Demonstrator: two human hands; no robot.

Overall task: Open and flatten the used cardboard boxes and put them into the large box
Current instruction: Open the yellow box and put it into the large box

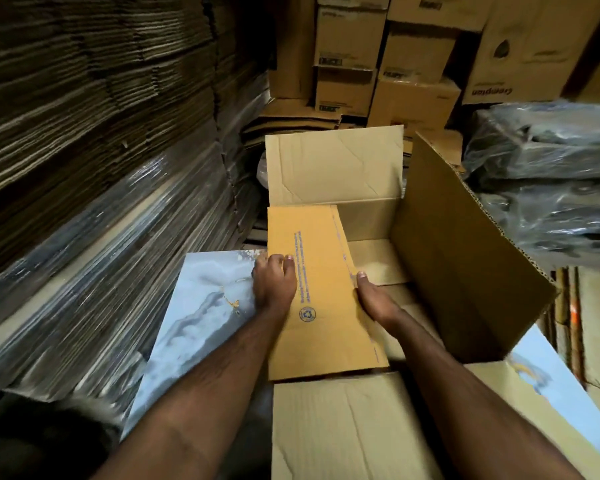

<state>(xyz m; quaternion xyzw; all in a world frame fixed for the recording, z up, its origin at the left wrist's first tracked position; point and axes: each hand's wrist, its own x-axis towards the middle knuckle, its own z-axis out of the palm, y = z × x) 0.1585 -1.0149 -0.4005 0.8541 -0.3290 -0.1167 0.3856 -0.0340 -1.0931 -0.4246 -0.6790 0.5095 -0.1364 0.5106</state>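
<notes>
A flattened yellow-brown cardboard box [321,292] with blue print and a recycling mark lies tilted over the left side of the large open box [458,258]. My left hand [274,284] grips its left edge, fingers curled over the top. My right hand [373,297] holds its right edge, thumb on the upper face. The large box has its flaps up: a far flap [333,164], a tall right flap, and a near flap [347,431] folded toward me. Flat cardboard lies on its bottom.
Tall stacks of flattened cardboard wrapped in plastic film [94,188] rise at the left. Stacked printed cartons [388,60] stand behind. Plastic-wrapped dark bundles [548,161] lie at the right. A pale marbled board [201,313] lies under the large box.
</notes>
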